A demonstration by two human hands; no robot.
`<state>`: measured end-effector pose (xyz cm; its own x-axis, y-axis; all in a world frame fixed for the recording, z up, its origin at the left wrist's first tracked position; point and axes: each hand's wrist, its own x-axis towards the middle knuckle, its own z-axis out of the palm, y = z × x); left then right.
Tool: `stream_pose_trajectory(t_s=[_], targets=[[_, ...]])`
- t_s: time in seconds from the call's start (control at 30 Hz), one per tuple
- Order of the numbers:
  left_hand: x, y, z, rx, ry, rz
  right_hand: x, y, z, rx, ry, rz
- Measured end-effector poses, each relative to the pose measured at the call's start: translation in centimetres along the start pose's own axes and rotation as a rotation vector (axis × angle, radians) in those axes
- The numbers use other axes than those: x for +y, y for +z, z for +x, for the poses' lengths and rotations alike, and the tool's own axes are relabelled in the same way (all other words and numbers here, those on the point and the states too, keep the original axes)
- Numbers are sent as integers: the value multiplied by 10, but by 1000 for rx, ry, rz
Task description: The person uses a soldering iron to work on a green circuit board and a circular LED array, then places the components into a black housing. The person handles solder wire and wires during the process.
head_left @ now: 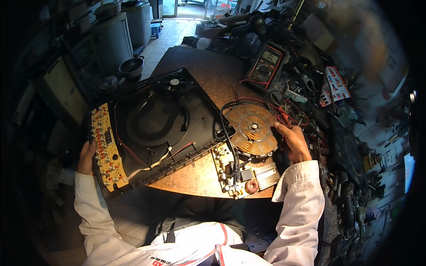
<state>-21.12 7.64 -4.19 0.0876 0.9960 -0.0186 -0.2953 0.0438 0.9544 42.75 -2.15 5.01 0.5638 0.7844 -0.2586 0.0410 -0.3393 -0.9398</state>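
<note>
Two bare hands; left hand at the left edge of one black housing, seemingly closed on that edge, most of its fingers hidden behind; right hand closed on the right rim of one round copper coil, thumb on top, the other fingers mostly out of sight; housing spans from the left grip almost to the coil, its left part out past the edge of one brown table; coil just left of the right grip, at the housing's right side; one yellow control board along the housing's left side, immediately right of the left hand, with one small dark display; nearer the body than the right grip, one circuit board on the table, carrying one finned metal heatsink and one copper-wound ring; one black cable loops beside the coil down to that board; beyond the right hand, one multimeter, red and dark, screen lit; further right of it, one red-and-white card amid clutter too dense to count; containers: the housing, an open shallow tray, holds one round fan in its far corner, plus thin red and white wires nearer the left grip; one dark-lined pan beyond the left hand, contents too dim to tell.
</note>
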Motion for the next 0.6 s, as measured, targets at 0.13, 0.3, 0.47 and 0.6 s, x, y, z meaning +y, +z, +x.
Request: stream_pose_trajectory(t_s=[0.13,0.3,0.47,0.6], targets=[[1,8,-3,155,52,121,23,-5,13,-64,-100,87],[5,28,-5,135,83,61,28,-2,11,-72,-136,188],[-1,22,3,16,100,27,60,-4,33,52,-223,454],[3,31,4,-7,52,-68,64,-5,31,93,-241,493]])
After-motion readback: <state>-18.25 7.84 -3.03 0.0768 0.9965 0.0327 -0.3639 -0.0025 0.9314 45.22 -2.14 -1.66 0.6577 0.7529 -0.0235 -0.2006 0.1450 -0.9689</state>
